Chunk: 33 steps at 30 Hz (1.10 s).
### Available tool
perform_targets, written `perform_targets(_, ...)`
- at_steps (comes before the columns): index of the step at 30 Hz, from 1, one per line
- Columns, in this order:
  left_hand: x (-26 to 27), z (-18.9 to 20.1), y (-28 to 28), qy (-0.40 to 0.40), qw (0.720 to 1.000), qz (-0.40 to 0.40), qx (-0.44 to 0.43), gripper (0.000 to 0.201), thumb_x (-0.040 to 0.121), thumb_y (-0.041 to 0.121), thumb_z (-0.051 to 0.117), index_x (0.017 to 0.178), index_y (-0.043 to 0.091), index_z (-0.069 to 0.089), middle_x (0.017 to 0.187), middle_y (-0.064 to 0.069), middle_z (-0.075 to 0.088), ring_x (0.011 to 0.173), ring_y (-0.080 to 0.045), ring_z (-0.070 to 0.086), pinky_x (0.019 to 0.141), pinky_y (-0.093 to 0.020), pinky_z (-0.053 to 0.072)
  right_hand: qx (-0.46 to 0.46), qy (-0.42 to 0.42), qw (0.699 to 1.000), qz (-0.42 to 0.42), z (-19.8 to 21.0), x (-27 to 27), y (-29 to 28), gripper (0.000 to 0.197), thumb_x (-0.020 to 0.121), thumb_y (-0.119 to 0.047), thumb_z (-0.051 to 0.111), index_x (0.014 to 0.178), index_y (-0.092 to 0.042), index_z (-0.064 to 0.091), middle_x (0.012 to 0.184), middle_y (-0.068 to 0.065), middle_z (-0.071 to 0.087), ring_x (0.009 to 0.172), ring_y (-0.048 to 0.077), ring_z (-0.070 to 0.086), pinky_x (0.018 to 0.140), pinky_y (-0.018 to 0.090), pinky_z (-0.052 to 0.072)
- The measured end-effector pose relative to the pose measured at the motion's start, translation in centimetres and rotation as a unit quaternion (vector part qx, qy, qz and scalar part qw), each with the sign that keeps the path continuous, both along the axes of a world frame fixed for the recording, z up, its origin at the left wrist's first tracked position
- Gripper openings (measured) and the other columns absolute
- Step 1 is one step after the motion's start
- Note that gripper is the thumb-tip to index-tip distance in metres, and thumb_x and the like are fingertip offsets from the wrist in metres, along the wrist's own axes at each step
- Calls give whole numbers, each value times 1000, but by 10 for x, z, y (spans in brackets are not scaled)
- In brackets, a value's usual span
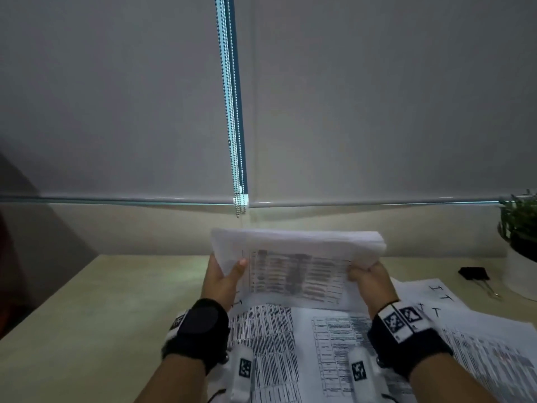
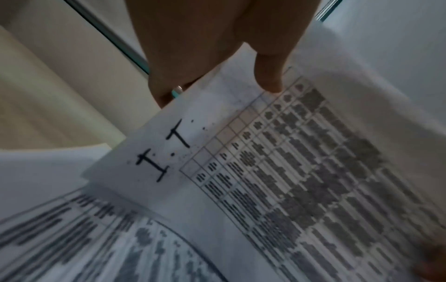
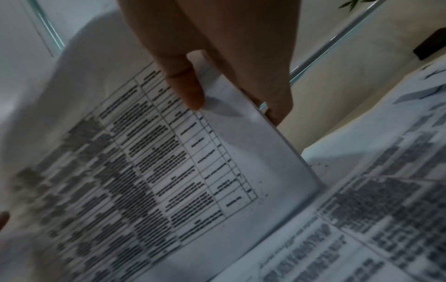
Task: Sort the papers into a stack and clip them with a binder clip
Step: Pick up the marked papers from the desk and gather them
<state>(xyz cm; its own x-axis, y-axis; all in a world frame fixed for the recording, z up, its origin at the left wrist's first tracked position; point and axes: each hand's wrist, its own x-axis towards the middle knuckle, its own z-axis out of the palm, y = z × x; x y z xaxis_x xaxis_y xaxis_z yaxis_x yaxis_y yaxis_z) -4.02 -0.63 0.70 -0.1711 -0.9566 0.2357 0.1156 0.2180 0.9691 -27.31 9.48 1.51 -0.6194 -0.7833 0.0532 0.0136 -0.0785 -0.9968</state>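
Observation:
A sheaf of printed papers (image 1: pixel 296 271) stands on its lower edge on the desk, its top flopping toward me. My left hand (image 1: pixel 225 277) grips its left side, thumb on the front and fingers behind. On the opposite side my right hand (image 1: pixel 367 279) holds it the same way. The left wrist view shows my thumb (image 2: pixel 269 76) on the sheet (image 2: pixel 277 152) marked "I.T". In the right wrist view my thumb (image 3: pixel 185 85) presses the table page (image 3: pixel 169 162). A black binder clip (image 1: pixel 474 274) lies on the desk far right, apart from both hands.
More printed sheets (image 1: pixel 305 344) lie loose on the desk under my wrists, others (image 1: pixel 479 338) spread to the right. A potted plant (image 1: pixel 520 228) in a white pot stands at the right edge. Roller blinds with a bead chain (image 1: pixel 236 158) hang behind the desk (image 1: pixel 101 301).

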Motion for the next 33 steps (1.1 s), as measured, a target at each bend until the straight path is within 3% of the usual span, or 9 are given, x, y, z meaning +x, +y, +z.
perform_targets(6,-3,31,-17,-93,992,83,-28,25,94,14,55,119,11,58,101,-2,65,100,-25,63,76,-27,46,85,132,984,-88,37,-3,-19,54,78,-2,60,128,-11,40,128,17,53,106,28,54,95,36,43)
perform_targets(9,0,72,-22,-175,967,135,-129,26,90,16,59,115,6,58,106,-13,66,101,-29,62,74,-27,42,18,383,901,-204,81,3,-8,88,69,-15,71,143,-16,23,142,13,35,131,30,32,109,45,27)
perform_targets(13,-21,123,-7,-242,920,101,-291,15,86,17,58,91,3,55,83,-12,60,88,-35,60,69,-35,41,19,577,816,-4,131,21,-21,59,74,-20,66,129,-21,46,117,12,57,112,30,51,93,31,41)
perform_targets(15,-27,135,-1,-248,888,146,-360,18,82,24,58,94,10,59,91,-7,60,98,-33,58,83,-38,40,22,534,844,36,141,21,-26,18,78,-12,64,95,-17,63,82,6,64,81,26,59,64,16,43)
perform_targets(17,-21,140,-5,-242,865,265,-351,53,74,38,68,120,18,53,128,-7,50,125,-26,43,105,-43,27,-22,451,892,12,144,13,-26,10,77,-8,68,86,-13,66,79,6,66,76,22,60,66,21,45)
perform_targets(20,-13,136,-17,-107,944,231,-209,98,66,35,82,142,14,25,144,-13,30,134,-28,31,113,-44,23,-98,272,957,2,139,3,-19,11,79,-4,70,82,-13,64,84,2,69,78,16,64,75,30,50)
perform_targets(24,-25,107,-21,-12,994,14,-110,33,86,14,67,116,17,54,114,-5,65,105,-21,63,99,-45,48,-167,90,982,25,119,9,-17,28,80,3,66,89,-23,61,91,-5,69,84,10,67,83,28,52)
perform_targets(30,-30,28,-8,-40,998,34,-36,18,90,12,61,104,13,50,93,6,60,88,-16,57,76,-19,48,-60,28,998,1,36,20,-11,40,79,0,62,111,-23,53,111,2,65,105,22,62,100,44,45)
perform_targets(33,-32,14,1,-57,997,56,-19,27,95,13,54,121,6,49,105,-1,59,97,-17,53,67,-14,42,-24,32,999,10,21,28,-9,33,86,0,56,113,-19,52,112,3,64,109,23,60,100,41,45)
